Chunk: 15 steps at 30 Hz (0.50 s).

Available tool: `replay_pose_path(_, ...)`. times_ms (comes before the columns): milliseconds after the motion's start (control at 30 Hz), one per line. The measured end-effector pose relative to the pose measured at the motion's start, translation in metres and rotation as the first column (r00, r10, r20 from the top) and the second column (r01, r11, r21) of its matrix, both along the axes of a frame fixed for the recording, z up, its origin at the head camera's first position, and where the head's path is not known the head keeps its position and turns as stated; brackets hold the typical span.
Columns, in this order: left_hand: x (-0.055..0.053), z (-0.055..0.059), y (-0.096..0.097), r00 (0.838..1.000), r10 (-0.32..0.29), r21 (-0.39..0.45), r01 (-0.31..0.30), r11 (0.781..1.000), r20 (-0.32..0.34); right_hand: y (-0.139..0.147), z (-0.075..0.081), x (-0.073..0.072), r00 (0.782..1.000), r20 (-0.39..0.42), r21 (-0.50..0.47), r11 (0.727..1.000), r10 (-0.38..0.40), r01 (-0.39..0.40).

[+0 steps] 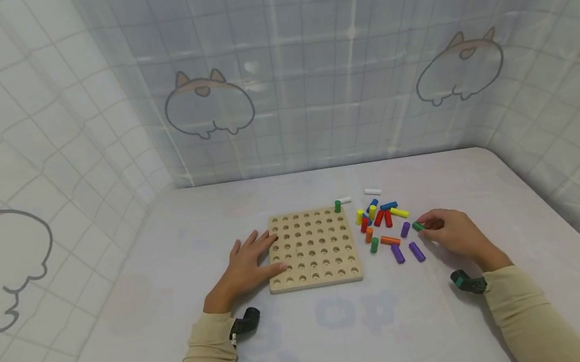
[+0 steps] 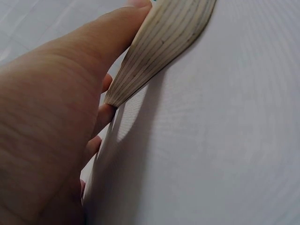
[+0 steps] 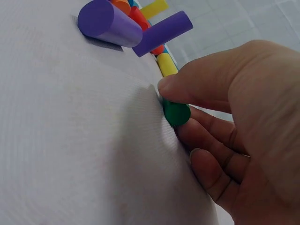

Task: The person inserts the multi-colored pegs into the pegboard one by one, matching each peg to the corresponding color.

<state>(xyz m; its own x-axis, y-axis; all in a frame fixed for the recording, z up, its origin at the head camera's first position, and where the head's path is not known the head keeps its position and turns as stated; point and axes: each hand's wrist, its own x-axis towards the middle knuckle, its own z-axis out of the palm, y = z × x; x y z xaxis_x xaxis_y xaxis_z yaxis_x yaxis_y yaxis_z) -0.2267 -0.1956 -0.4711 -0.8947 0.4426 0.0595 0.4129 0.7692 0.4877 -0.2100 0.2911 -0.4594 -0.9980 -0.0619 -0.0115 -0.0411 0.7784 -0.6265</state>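
Observation:
A pale wooden pegboard with rows of round holes lies on the table. My left hand rests at its left side, fingers spread, the thumb on the board's top near the front corner. In the left wrist view the thumb lies over the board's edge. To the right of the loose pegs, my right hand pinches a green peg between thumb and fingers, close to the tabletop. One green peg stands in the board's far right corner hole.
Between board and right hand lie loose pegs: purple, orange, red, yellow, blue and another green peg. White pegs lie farther back. A tile-patterned curtain hangs behind the table.

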Motion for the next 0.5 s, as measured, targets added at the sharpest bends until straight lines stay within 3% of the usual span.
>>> replay_pose_path(500,0.0018,0.0027,-0.0013,1.0,-0.006,0.014,0.006,1.0,-0.009,-0.0009,-0.0014,0.0015,0.999,-0.049,-0.011,1.0,-0.004,0.003)
